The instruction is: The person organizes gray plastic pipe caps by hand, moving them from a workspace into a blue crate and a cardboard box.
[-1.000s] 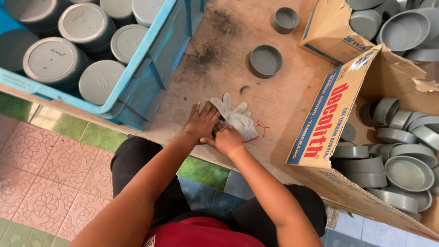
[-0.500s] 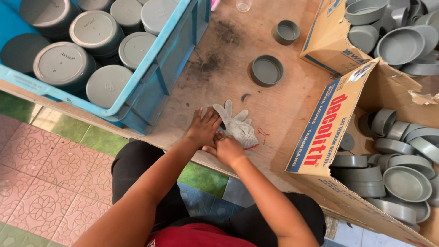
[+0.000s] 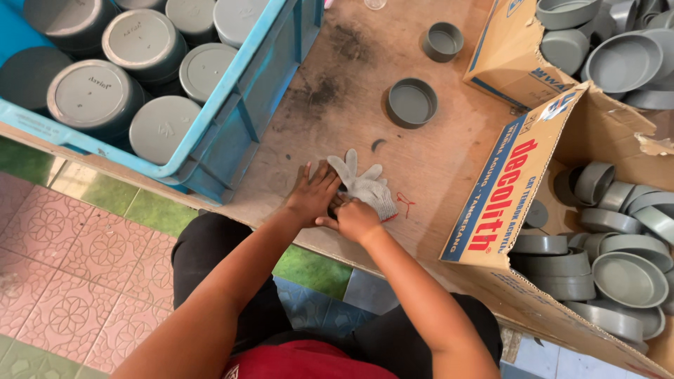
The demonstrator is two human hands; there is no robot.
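**Two hands at a white glove on the wooden table**

Left hand (image 3: 314, 196) flat on the wooden table (image 3: 337, 91), fingers spread a little apart, fingertips touching the cuff side of a white knitted glove (image 3: 365, 186). Right hand (image 3: 357, 219) just beside, fingers curled and pinched together on the near edge of the same glove. Glove lying flat near the front edge of the table, its fingers pointing away from the person, toward the far side.

Further on the table, two round grey caps: a wide one (image 3: 412, 102) and a smaller one (image 3: 443, 41), both open side up, well apart from the hands. On the left, a blue plastic crate (image 3: 246, 105) full of grey caps, closed side up. On the right, an open cardboard box (image 3: 512, 203) with many grey caps piled inside. Behind it, a second cardboard box (image 3: 509, 52), also with grey caps. Below the table, tiled floor (image 3: 63, 281) in pink and green.
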